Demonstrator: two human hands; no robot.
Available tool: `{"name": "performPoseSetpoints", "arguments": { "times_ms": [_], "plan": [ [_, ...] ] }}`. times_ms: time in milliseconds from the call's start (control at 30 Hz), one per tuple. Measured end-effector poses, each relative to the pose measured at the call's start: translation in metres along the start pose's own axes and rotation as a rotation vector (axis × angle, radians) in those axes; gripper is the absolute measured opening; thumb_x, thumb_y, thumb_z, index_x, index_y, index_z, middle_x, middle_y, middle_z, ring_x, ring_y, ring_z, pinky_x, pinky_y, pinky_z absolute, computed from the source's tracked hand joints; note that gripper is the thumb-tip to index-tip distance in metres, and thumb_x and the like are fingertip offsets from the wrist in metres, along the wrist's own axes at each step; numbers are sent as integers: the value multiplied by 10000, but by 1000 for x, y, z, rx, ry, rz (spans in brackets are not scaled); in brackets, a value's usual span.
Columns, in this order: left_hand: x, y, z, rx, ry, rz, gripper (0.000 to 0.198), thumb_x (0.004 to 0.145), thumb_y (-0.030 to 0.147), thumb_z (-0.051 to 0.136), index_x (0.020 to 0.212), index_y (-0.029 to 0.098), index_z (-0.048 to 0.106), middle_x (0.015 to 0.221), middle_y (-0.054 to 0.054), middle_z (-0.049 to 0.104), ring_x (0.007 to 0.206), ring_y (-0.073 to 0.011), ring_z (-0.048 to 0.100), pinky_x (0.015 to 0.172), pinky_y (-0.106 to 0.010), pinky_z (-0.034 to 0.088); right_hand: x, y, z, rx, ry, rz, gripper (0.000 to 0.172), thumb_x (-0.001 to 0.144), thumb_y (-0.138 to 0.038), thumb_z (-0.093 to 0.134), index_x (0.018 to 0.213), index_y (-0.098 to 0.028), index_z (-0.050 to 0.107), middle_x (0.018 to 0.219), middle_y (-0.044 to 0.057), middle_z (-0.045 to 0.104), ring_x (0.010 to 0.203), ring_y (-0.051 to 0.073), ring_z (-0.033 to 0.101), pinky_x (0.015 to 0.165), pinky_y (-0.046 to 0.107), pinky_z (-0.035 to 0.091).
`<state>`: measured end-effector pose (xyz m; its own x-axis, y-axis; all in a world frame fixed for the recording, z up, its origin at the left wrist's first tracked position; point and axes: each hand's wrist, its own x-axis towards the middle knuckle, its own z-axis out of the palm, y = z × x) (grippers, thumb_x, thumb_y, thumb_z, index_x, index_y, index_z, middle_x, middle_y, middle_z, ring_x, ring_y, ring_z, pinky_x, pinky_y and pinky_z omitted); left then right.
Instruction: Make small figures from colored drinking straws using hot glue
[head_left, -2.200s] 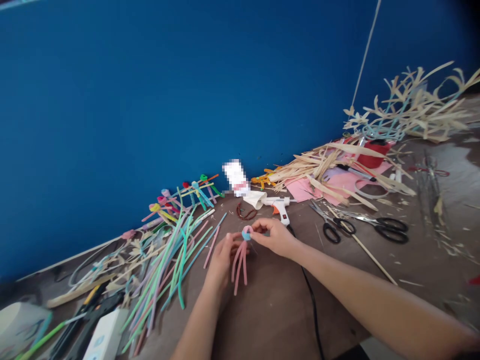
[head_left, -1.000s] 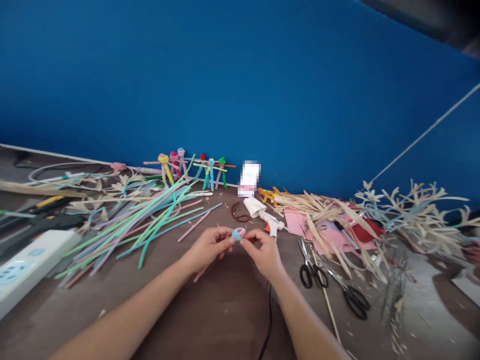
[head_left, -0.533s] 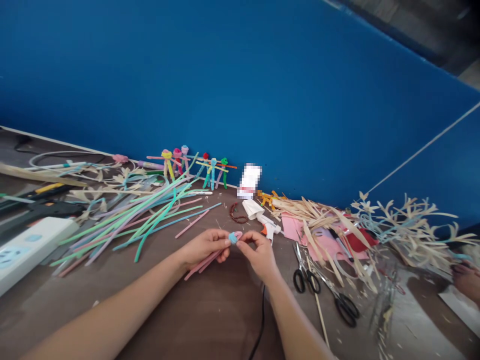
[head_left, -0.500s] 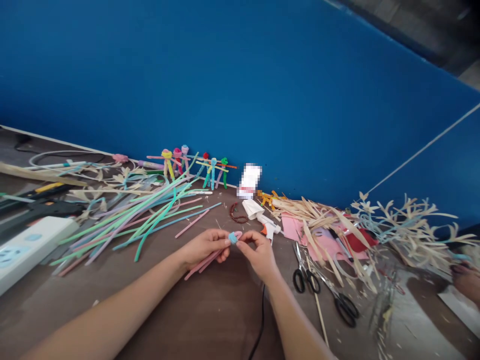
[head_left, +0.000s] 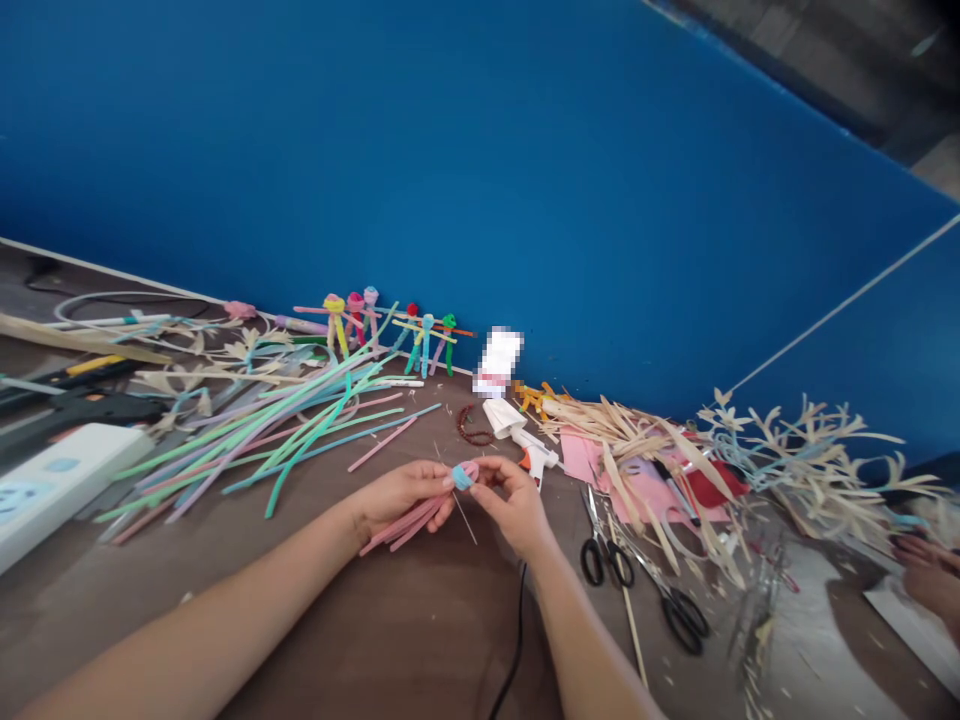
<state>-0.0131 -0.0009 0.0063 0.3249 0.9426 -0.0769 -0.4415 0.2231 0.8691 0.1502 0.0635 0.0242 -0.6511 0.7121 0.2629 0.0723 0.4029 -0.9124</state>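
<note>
Pinching a bundle of pink pipe cleaners (head_left: 409, 517) between thumb and curled fingers, the person's left hand (head_left: 401, 495) lay nearly closed, just below the middle of the frame. The person's right hand (head_left: 514, 510) was also nearly closed, its thumb and forefinger gripping the top of the bundle from the other side. A blue pipe cleaner (head_left: 462, 478) wrapped that top, held between the two hands, while the pink ends trailed down and left past the left hand. A thin pale sliver (head_left: 466, 519) stood just beside the bundle, between the hands.

Directly below the hands lay the brown counter (head_left: 390, 640), and a black cord (head_left: 516, 630) ran down from near the right wrist. Up and right of the right hand sat a white hot glue gun (head_left: 534, 462) with an orange trigger, close to a coil of brown beads (head_left: 469, 425). Two pairs of black-handled scissors (head_left: 604, 562) and a wooden skewer (head_left: 631, 625) lay lower right. Beyond them, dried palm strips (head_left: 619, 425) covered pink paper (head_left: 592, 462).

Left of the hands spread a heap of loose pastel pipe cleaners (head_left: 262, 445), with small pipe cleaner figures (head_left: 375, 330) standing against the blue wall (head_left: 450, 150) behind it. A white power strip (head_left: 56, 480) lay at the left edge. At the far right, a co-worker's hand (head_left: 926, 578) showed.
</note>
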Motion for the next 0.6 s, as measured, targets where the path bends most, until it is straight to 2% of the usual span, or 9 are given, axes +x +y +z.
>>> {"name": "performPoseSetpoints", "arguments": {
  "times_ms": [200, 400, 500, 600],
  "plan": [
    [-2, 0, 1, 16, -26, -15, 283, 728, 371, 553, 762, 92, 590, 494, -29, 598, 418, -82, 508, 437, -178, 340, -1, 4, 0, 24, -22, 5, 201, 710, -257, 584, 892, -178, 615, 805, 37, 626, 723, 146, 539, 711, 288, 429],
    [-4, 2, 6, 34, -4, -56, 321, 730, 400, 539, 770, 89, 611, 527, -50, 618, 469, -98, 531, 503, -202, 381, -2, 6, 1, 79, 4, 39, 128, 694, -265, 603, 790, -181, 599, 738, 12, 605, 706, 134, 533, 701, 271, 420],
    [-1, 5, 7, 133, 118, -7, 370, 747, 445, 486, 756, 95, 605, 598, -54, 632, 532, -114, 545, 564, -228, 408, 0, 8, 1, 124, 58, 70, 125, 710, -276, 585, 779, -172, 588, 744, 15, 606, 705, 131, 536, 706, 268, 413],
    [-1, 10, 8, 353, 364, 135, 398, 750, 458, 460, 897, 108, 578, 711, -52, 633, 629, -140, 562, 611, -249, 426, 2, 10, 0, 186, 143, 102, 132, 703, -278, 589, 766, -163, 576, 756, 18, 609, 706, 128, 537, 706, 264, 409]
  ]
}}
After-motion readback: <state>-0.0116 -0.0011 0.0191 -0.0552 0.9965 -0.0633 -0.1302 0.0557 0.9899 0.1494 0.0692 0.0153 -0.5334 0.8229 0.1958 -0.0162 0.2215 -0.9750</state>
